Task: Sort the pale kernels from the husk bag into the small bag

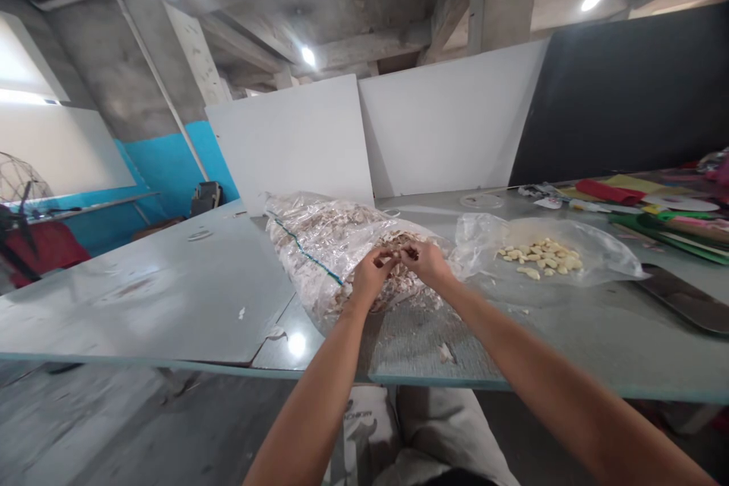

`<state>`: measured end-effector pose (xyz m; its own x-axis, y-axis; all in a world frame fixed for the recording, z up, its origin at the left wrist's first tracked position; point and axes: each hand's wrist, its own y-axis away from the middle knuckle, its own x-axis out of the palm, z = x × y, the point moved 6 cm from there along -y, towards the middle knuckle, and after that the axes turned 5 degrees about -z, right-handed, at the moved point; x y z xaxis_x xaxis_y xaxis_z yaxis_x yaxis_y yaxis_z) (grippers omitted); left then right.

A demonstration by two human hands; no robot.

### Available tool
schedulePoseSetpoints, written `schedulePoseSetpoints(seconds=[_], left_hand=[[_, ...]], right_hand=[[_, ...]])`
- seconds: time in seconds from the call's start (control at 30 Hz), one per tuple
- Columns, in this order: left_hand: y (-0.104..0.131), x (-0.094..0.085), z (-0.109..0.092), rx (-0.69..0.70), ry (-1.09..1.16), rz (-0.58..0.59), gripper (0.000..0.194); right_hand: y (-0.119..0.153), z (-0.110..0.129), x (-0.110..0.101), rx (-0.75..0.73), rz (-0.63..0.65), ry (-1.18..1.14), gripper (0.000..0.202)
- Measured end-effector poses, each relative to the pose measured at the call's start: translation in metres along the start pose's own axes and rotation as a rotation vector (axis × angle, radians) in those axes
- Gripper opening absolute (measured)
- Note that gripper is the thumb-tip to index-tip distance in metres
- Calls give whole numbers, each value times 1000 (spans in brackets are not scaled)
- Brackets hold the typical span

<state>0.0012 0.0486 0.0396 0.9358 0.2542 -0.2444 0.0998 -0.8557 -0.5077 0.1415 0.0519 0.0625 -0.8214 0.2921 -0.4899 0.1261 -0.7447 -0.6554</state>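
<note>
My left hand point(373, 271) and my right hand point(424, 260) meet over the mouth of a large clear plastic bag point(307, 262). Fingers of both are pinched together around something too small to make out. Dry, papery garlic skins point(392, 292) fill the bag and show beneath my hands. A blue-green cord or strip point(310, 250) runs along the bag's left side. To the right, peeled pale garlic cloves point(544, 254) lie in a heap on a second clear plastic bag point(609, 258), apart from my right hand.
The grey table point(187, 296) has a front edge close to my lap. A dark flat oblong object point(686, 300) lies at the right. Coloured sheets and a red roll point(609, 192) are piled at the far right. White panels point(444, 121) stand behind. Scraps of skin dot the tabletop.
</note>
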Motion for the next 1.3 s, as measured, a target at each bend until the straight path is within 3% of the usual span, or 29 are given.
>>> schedulePoseSetpoints(seconds=[0.37,0.7,0.93,1.1,1.3], left_hand=[[4,-2,-13,-4,186,-9,32],[3,4,-11,-151,465,76,35],[1,3,-8,-197,621,48,37],[2,2,-8,-212,630,64,35],[3,3,-10,-251,622,65,39]], right_hand=[[1,-2,-4,9,-68,-50,20],[2,1,-15,42,-150,29,16],[1,-3,-11,53,-114,86,14],[1,-11,-3,52,-38,157,26],[3,12,-10,-101,-113,-121,26]])
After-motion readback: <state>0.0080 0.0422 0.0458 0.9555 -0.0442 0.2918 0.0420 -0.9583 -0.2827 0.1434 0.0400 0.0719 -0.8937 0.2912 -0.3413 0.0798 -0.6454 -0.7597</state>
